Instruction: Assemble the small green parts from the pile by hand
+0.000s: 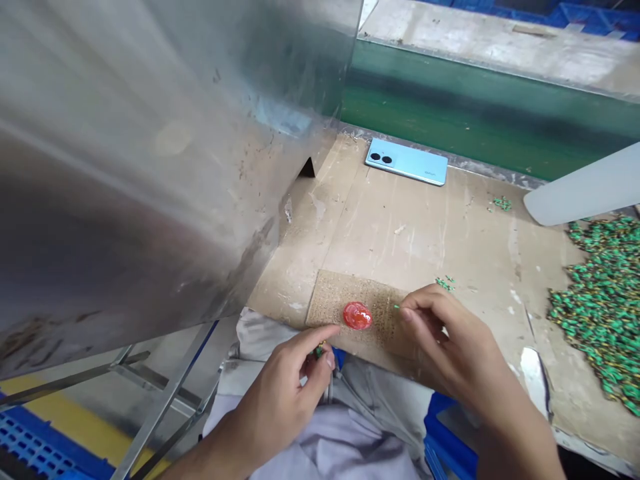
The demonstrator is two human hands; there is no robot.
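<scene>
- Head view: right hand (450, 340) pinches a green part (397, 307) in its fingertips just right of the red disc (357, 315), probably because the part is tiny
- Left hand (280, 393) pinches a second part (319, 350) just below-left of the disc, off the pad (335, 297)
- Pile (605, 300) lies well right of the disc, probably kept handy; phone (406, 162) sits far behind it

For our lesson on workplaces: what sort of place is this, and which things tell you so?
Probably a factory assembly bench. A green conveyor belt runs behind the cardboard-covered worktop, a heap of small green parts lies at the right, and the left hand and right hand each pinch a green part.
</scene>
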